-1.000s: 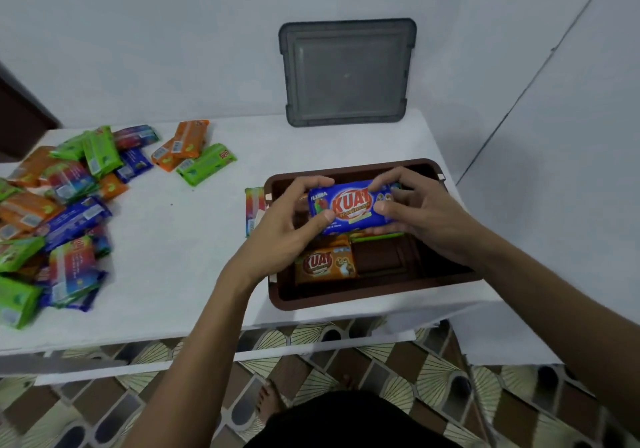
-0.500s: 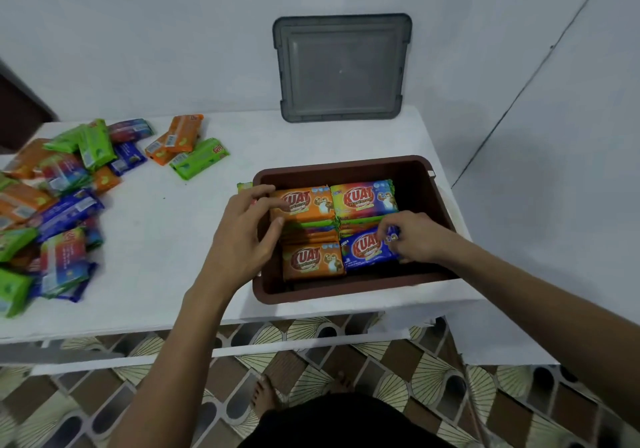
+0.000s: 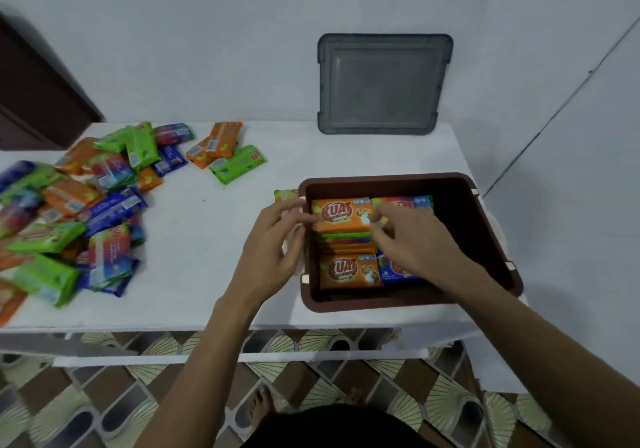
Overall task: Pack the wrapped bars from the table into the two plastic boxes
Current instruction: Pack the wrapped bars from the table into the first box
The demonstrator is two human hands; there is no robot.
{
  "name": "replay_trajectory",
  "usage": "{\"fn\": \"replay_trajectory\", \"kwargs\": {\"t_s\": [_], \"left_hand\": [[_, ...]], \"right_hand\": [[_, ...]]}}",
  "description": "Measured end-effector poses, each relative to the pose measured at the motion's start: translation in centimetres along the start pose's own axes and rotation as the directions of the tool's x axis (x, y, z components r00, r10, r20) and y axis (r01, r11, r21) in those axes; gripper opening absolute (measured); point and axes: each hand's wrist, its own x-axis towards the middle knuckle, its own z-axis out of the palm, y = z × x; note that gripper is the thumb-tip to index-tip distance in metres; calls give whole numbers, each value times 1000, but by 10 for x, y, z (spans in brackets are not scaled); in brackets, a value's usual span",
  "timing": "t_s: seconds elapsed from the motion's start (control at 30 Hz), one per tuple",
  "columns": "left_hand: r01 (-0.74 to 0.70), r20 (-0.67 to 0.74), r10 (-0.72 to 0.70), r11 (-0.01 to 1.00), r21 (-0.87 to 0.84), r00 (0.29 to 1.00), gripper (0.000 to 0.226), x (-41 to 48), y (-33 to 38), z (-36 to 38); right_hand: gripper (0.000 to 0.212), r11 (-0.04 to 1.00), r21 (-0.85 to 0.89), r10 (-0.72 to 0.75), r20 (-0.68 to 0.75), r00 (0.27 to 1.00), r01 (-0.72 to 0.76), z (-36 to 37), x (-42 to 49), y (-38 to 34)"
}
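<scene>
Bars (image 3: 346, 217) fill the brown box (image 3: 491, 239) further: the blue one (image 3: 393, 269) is down now, both hands (image 3: 273, 243) empty, fingers (image 3: 379, 220) loosely spread; the desk (image 3: 214, 239) heap remains.

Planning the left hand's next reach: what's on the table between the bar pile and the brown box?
Head view: bare white table between the bar pile and the brown box, except one bar against the box's left wall.

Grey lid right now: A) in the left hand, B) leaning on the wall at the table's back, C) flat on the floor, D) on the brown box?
B: the grey lid stands on edge against the wall behind the brown box, with neither hand touching it.
</scene>
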Motion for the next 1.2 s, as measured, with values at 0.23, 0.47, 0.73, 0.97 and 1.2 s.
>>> {"fn": "replay_trajectory", "kwargs": {"t_s": [0.23, 0.47, 0.73, 0.97, 1.2], "left_hand": [[215, -71, -205, 954, 210, 976, 24, -33, -96, -65], [508, -169, -489, 728, 461, 856, 35, -66, -186, -123], [543, -203, -512, 702, 460, 835, 40, -76, -214, -130], [622, -89, -622, 745, 240, 778, 68, -61, -198, -139], [456, -130, -482, 870, -185, 867, 65, -26, -141, -147]], "right_hand": [[36, 951, 259, -123, -194, 973, 171, 33, 26, -113], [48, 992, 105, 89, -140, 986, -74, 123, 87, -190], [43, 902, -66, 420, -84, 904, -426, 191, 113, -157], [28, 950, -179, 187, -338, 923, -258, 175, 101, -164], [40, 799, 602, 218, -280, 935, -6, 114, 66, -195]]}}
